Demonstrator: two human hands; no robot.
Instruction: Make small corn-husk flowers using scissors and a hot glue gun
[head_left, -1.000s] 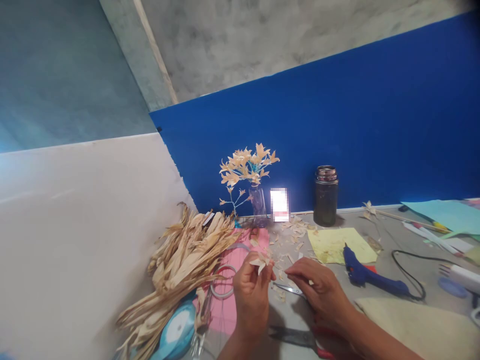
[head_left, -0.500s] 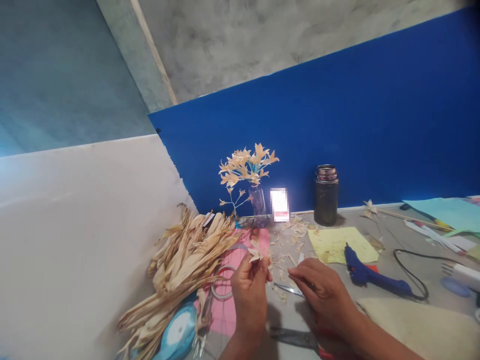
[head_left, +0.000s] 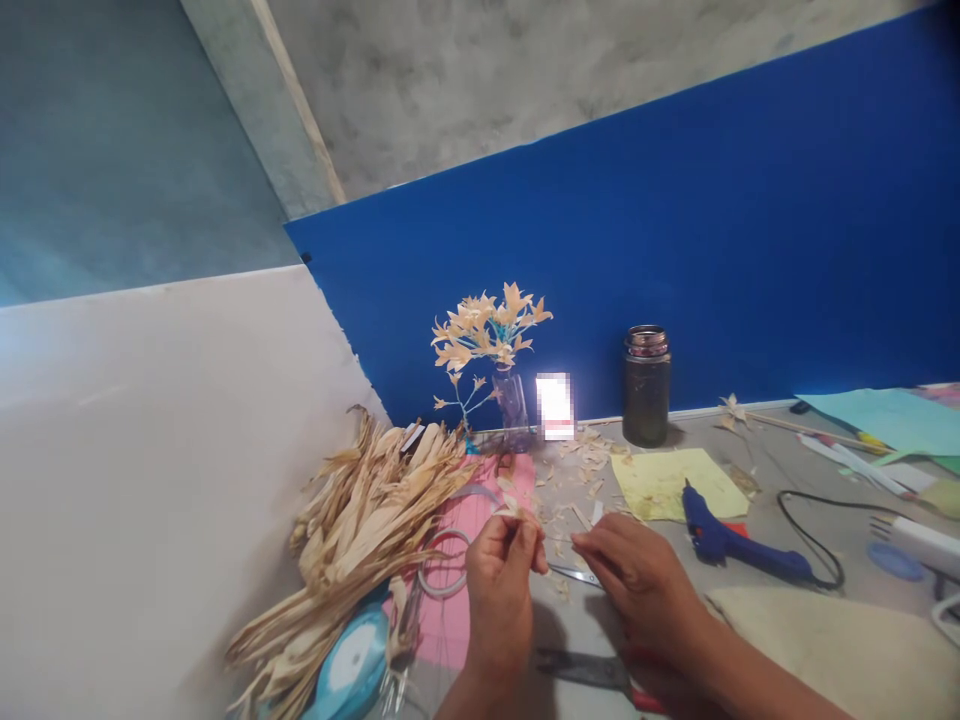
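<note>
Between the thumb and fingers of my left hand (head_left: 504, 575) is a small pale husk flower (head_left: 511, 507), partly covered by the fingertips. My right hand (head_left: 641, 575) is a short way to the right, thumb and fingers pinched together; whatever is in the pinch is too thin or hidden to make out. Small scissors (head_left: 574, 574) lie on the table between the hands, partly behind the right one. Below them rest larger dark-bladed cutters (head_left: 581, 668) with red handles, partly under my right forearm.
Dried corn husks (head_left: 375, 540), a blue ribbon roll (head_left: 352, 660) and a tape ring (head_left: 424, 578) lie left, near pink paper (head_left: 442, 640). Behind stand a glass vase (head_left: 511, 415) of husk flowers and a dark jar (head_left: 646, 395). Right are yellow paper (head_left: 652, 490) and a blue glue gun (head_left: 739, 550).
The flower in my left hand has tipped, so its petals show less, and the left fingers have shifted around it. My right hand stays pinched at about the same spot. The view has shifted slightly.
</note>
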